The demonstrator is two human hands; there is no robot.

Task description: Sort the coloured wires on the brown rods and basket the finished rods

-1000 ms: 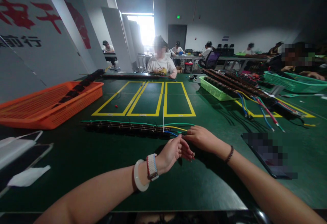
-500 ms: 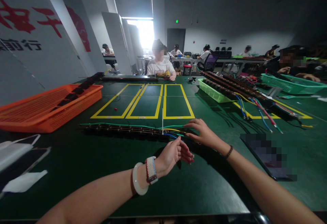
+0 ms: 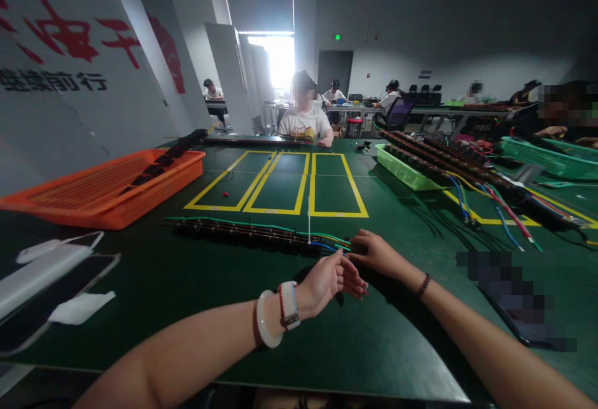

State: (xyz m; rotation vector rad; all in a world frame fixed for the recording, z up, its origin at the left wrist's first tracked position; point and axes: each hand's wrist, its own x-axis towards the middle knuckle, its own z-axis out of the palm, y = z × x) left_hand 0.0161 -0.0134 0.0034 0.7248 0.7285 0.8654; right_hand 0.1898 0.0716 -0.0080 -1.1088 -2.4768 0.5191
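A long black strip with thin rods or wires along it lies crosswise on the green table. Green wire, yellow and blue wires come out of its right end. A thin white cable tie sticks up from the strip near that end. My left hand pinches the wires between thumb and forefinger, its other fingers loosely curled. Just beyond it, my right hand closes its fingers around the gathered wire ends; the tips are hidden.
An orange basket with a black strip stands at left, near a white packet. At right, more strips rest over a light green basket. A dark phone-like slab lies front right. A person sits opposite.
My right hand loosened and spread its fingers around the green and yellow wires, then closed, drawing them down toward the blue one. My left hand kept its place. The view shifted slightly.
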